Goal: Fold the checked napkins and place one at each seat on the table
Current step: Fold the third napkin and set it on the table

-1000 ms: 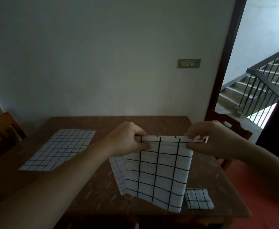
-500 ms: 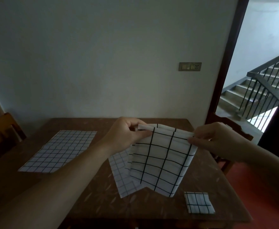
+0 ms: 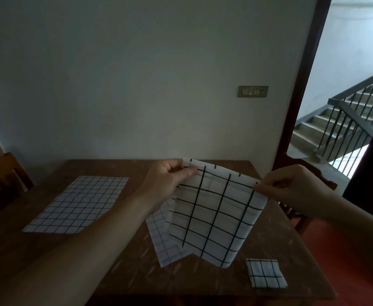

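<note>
I hold a white napkin with black checks above the brown wooden table. My left hand pinches its upper left corner and my right hand pinches its upper right corner. The cloth hangs doubled over, tilted down to the right. Behind it lies another checked napkin, partly hidden. A small folded napkin rests at the near right of the table. A large checked napkin lies flat on the left.
A wooden chair stands at the table's left and another chair at its right. The wall runs behind the table. An open doorway at the right leads to stairs with a railing.
The held napkin's top edge has tilted, left corner higher and farther away, right corner lower. Its hanging lower edge has lifted away from the folded napkin.
</note>
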Demonstrator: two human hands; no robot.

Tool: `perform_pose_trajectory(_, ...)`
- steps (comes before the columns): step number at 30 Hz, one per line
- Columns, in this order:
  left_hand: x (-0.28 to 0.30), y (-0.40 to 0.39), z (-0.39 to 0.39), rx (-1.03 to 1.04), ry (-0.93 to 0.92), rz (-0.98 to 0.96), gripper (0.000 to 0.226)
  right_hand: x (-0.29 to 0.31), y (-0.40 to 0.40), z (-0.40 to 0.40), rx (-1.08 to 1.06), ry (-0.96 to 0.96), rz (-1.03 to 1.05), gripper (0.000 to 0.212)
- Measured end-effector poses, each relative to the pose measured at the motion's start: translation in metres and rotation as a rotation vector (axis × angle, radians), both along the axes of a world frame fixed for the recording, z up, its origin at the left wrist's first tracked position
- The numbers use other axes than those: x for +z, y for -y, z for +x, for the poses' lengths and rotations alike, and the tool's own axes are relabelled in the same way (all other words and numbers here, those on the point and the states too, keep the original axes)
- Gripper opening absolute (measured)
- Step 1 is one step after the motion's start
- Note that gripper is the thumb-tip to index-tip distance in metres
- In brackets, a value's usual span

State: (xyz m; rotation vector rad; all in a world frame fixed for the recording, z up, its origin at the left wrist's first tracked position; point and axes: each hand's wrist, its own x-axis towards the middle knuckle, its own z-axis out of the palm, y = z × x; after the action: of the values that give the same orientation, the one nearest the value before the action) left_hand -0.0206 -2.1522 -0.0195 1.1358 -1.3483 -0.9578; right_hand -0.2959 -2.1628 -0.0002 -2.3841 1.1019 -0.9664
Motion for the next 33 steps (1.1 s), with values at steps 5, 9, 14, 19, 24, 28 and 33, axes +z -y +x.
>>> perform_pose_trajectory(5,-0.001,-0.001,0.000,-0.042,-0.015,-0.003,0.016,-0.003,0.002,0.001,-0.044,0.107,0.003,0.013)
perform_pose_trajectory(9,0.000,-0.001,0.002,-0.028,-0.003,-0.022,0.017,-0.004,0.000,-0.003,-0.076,0.113,0.018,0.005)
perform_pose_trajectory(14,-0.002,0.000,0.007,0.006,-0.015,-0.030,0.016,-0.004,0.000,-0.007,-0.096,0.210,-0.008,0.020)
perform_pose_trajectory(19,-0.001,-0.002,0.005,-0.042,0.001,-0.033,0.017,-0.019,-0.004,0.007,-0.044,0.083,0.122,0.026)
perform_pose_trajectory(24,-0.004,-0.001,0.016,-0.095,0.057,-0.040,0.018,-0.022,-0.005,0.011,-0.089,0.271,0.048,0.013)
perform_pose_trajectory(28,0.008,-0.001,0.028,-0.228,0.466,-0.020,0.023,-0.010,-0.007,0.013,-0.065,0.306,0.035,0.013)
perform_pose_trajectory(33,0.034,-0.002,-0.009,-0.308,0.777,-0.085,0.037,0.003,-0.008,0.028,0.039,0.217,0.045,0.016)
